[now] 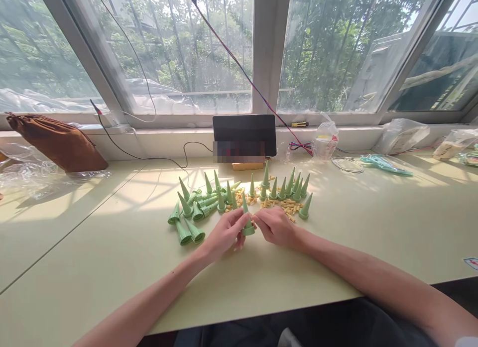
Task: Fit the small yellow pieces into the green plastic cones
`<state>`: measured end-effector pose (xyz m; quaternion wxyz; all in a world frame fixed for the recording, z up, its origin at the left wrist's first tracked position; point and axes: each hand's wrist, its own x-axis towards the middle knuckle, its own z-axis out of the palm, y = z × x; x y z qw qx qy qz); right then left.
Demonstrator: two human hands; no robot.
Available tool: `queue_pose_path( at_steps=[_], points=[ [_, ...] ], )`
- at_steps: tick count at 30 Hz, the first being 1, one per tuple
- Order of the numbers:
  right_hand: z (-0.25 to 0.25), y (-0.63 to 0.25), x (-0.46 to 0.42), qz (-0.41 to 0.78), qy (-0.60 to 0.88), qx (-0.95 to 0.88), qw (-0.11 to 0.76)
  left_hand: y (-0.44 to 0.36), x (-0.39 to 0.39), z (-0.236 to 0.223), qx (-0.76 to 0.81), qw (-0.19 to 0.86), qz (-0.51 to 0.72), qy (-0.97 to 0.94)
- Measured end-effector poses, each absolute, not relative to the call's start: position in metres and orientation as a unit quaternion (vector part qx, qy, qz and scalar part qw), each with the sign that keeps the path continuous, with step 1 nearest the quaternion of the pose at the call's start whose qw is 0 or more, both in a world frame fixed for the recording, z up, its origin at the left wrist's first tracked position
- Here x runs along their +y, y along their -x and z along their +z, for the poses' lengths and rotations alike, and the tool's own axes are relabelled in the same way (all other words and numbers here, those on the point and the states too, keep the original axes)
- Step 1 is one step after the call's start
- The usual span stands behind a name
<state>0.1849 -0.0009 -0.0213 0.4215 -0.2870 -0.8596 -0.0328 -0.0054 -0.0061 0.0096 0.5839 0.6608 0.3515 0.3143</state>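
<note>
My left hand [223, 233] is closed around a green plastic cone spike [248, 231], held upright with its ribbed collar at the bottom. Close against the cone's right side, the fingers of my right hand [277, 226] are pinched together; whatever is between them is too small and hidden to name. Just beyond my hands lie small yellow plug-like pieces [291, 206] in loose heaps. More green cones, such as one at the right [305, 207], stand point up around them. To the left, several green cones [182, 233] lie on their sides, hollow ends facing me.
A dark-screened tablet [244, 130] leans on a small block [248, 166] at the back of the pale table [93, 277]. A brown pouch [56, 143] and clear plastic wrap [26, 175] are at the left. Bags and coiled cables [347, 165] sit along the window ledge.
</note>
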Motion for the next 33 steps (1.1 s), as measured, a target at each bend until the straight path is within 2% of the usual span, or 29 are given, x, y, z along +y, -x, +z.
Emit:
queue_pose_path(
  at_steps=[5,11,14,24,33],
  points=[
    [-0.0222,-0.1841,-0.0005,0.023,0.321,-0.848,0.422,0.0049,-0.0074,0.0053,0.363,0.488,0.34,-0.717],
    [-0.0228,-0.1848,0.0032,0.071,0.334,-0.837,0.428,0.0057,-0.0077,0.0023,0.324,0.289,0.368,-0.822],
    [-0.0237,-0.1848,0.0041,0.082,0.337,-0.83,0.437,0.0058,-0.0071,0.0018,0.317,0.259,0.347,-0.844],
    [-0.0257,-0.1838,0.0057,0.102,0.381,-0.789,0.471,0.0006,-0.0089,0.0062,0.364,0.335,0.339,-0.8],
    [-0.0245,-0.1826,0.0022,0.101,0.376,-0.796,0.464,0.0033,-0.0071,0.0044,0.359,0.502,0.324,-0.717]
  ],
)
